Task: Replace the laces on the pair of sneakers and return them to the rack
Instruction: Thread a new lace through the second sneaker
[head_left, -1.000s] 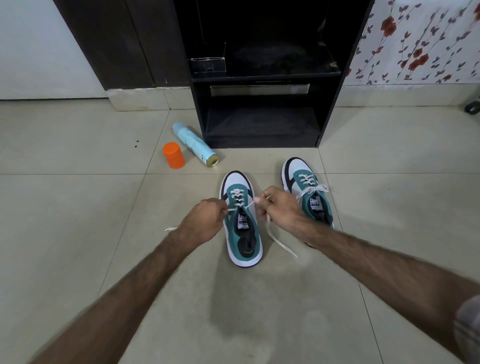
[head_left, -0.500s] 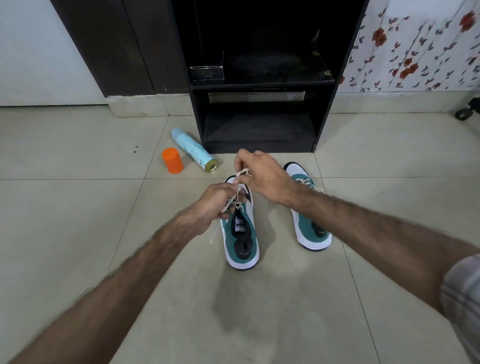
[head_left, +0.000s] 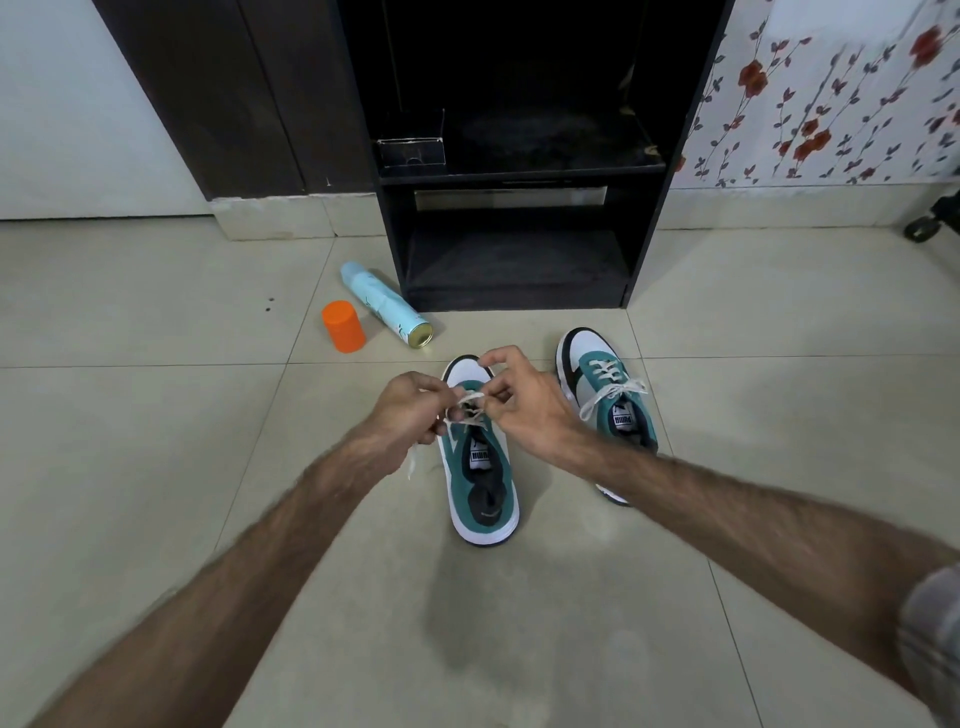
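The white lace (head_left: 470, 402) is soft and limp, so it wants pinching near the eyelets, where both hands work it over the near sneaker (head_left: 480, 467) on the floor tiles. The left hand (head_left: 410, 410) and right hand (head_left: 524, 400) each pinch a strand, close together. The other sneaker (head_left: 605, 400) sits just right, already tied, with the dark rack (head_left: 519, 208) beyond
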